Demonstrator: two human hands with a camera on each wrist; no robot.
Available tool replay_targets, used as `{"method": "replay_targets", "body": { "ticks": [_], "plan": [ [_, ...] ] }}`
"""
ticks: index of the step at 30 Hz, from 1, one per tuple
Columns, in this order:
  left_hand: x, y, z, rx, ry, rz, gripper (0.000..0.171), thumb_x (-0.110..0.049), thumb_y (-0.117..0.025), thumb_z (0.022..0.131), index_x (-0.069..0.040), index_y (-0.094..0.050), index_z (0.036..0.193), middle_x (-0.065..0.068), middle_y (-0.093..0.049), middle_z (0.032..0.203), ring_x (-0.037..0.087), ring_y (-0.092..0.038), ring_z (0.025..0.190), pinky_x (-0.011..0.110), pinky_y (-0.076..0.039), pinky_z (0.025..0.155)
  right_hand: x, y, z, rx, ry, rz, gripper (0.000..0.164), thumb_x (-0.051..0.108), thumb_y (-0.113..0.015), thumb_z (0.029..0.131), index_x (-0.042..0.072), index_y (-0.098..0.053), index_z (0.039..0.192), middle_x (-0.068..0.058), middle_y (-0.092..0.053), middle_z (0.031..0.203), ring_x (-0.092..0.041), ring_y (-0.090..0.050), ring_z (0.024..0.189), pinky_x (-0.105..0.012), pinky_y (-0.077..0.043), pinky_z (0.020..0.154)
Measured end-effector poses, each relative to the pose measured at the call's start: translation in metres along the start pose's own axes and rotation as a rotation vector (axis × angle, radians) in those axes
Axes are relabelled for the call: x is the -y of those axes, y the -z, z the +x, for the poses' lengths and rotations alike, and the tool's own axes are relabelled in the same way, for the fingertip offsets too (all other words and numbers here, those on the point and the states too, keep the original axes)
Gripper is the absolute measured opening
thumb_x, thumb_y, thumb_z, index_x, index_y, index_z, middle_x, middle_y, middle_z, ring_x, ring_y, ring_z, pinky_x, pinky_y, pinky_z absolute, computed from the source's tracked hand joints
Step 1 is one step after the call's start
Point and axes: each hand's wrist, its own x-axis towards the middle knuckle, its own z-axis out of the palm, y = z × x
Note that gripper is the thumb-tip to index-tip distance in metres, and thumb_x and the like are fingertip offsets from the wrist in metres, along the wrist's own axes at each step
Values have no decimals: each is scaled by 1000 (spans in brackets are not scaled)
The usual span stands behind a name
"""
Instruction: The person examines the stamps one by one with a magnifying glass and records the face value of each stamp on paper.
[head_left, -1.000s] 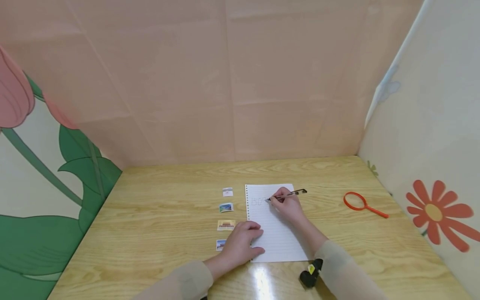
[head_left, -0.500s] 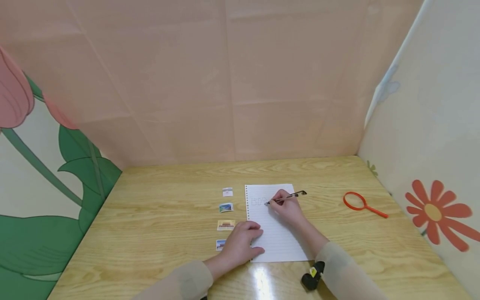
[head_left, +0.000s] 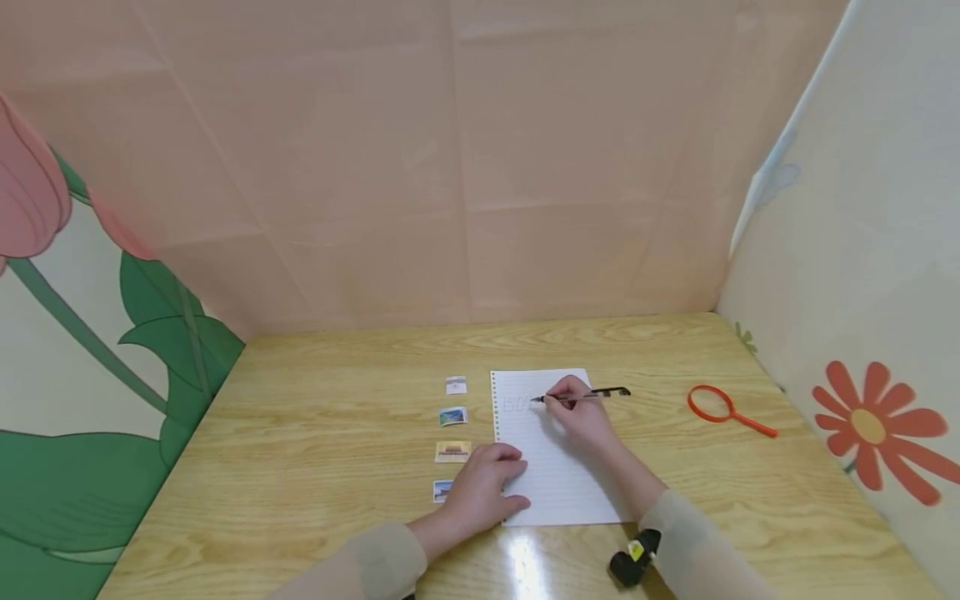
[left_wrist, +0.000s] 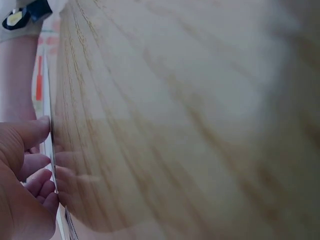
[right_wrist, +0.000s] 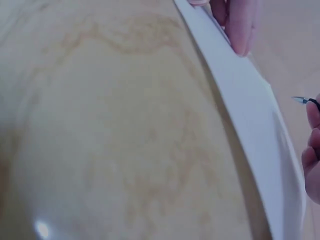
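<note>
A white lined sheet of paper (head_left: 555,487) with punched holes down its left side lies on the table. My left hand (head_left: 486,487) rests on its lower left edge, fingers spread and relaxed. Between the thumb and fingers of my right hand (head_left: 583,418) is a dark pen (head_left: 615,392), pinched with its tip pointing left at a short row of handwritten marks (head_left: 516,404) near the top. The right wrist view shows the metal pen tip (right_wrist: 299,99) beyond the sheet; whether it touches the paper I cannot tell.
Several small picture stamps stand in a column left of the paper, including a yellow one (head_left: 452,452); my left hand partly covers the lowest (head_left: 442,491). A red magnifying glass (head_left: 712,404) lies at the right. The wooden table (head_left: 315,433) meets walls behind and on both sides.
My right hand and the pen have shifted slightly right, and the pen lies flatter than before. The left hand stays in place on the paper.
</note>
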Motion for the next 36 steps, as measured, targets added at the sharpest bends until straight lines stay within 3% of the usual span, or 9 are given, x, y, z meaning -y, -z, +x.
{"method": "replay_targets", "body": {
  "ticks": [4, 8, 12, 15, 19, 22, 30, 36],
  "plan": [
    [0, 0, 0, 2, 4, 2, 50, -33, -82, 81, -9, -70, 123, 1, -61, 128, 20, -52, 118, 33, -40, 104, 2, 6, 1, 23, 49, -10, 8, 3, -69, 90, 5, -63, 95, -6, -63, 86, -9, -53, 70, -19, -43, 62],
    [0, 0, 0, 3, 4, 5, 50, -33, -82, 81, -9, -70, 123, 1, -61, 129, 20, -52, 119, 33, -40, 104, 1, 11, 1, 56, 87, 15, 9, 3, -67, 93, 1, -62, 100, -11, -67, 83, -21, -62, 72, -19, -42, 60],
    [0, -1, 0, 0, 3, 8, 50, -34, -82, 81, -10, -70, 123, 1, -60, 129, 20, -52, 119, 33, -40, 105, -3, 15, 0, 78, 71, 30, 10, -1, -64, 94, -1, -60, 103, -15, -70, 84, -32, -67, 79, -19, -45, 62],
    [1, -2, 0, -5, -1, 13, 50, -34, -82, 81, -10, -70, 123, 1, -60, 129, 20, -52, 119, 33, -39, 105, -2, 20, -2, 75, 88, 21, 12, -3, -66, 92, -1, -62, 103, -13, -70, 87, -24, -66, 80, -18, -46, 63],
    [2, -3, 0, -8, -3, 15, 50, -35, -82, 81, -10, -70, 123, 1, -61, 129, 20, -52, 120, 33, -39, 105, 2, 25, -6, 66, 193, -31, 19, -5, -71, 86, 0, -66, 103, -10, -70, 89, -10, -61, 78, -18, -47, 65],
    [2, -3, 1, -9, -5, 17, 51, -35, -81, 81, -10, -70, 123, 1, -61, 129, 20, -51, 120, 33, -39, 105, 1, 29, -6, 88, 247, -28, 21, -7, -72, 85, -4, -66, 106, -12, -71, 90, -10, -62, 79, -18, -49, 67],
    [2, -2, 1, 7, 3, 14, 50, -34, -81, 82, -10, -70, 124, 1, -60, 129, 20, -51, 120, 33, -39, 105, 2, 39, -6, 189, 103, 75, 22, 3, -67, 93, -8, -64, 112, -18, -70, 96, -23, -67, 81, -27, -55, 67],
    [1, -1, 1, 13, 7, 7, 50, -34, -81, 82, -10, -70, 124, 2, -60, 130, 20, -51, 120, 33, -39, 105, -7, 45, -3, 174, 159, 48, 23, -11, -63, 91, -13, -62, 113, -24, -69, 96, -16, -67, 82, -24, -55, 68]
  ]
}}
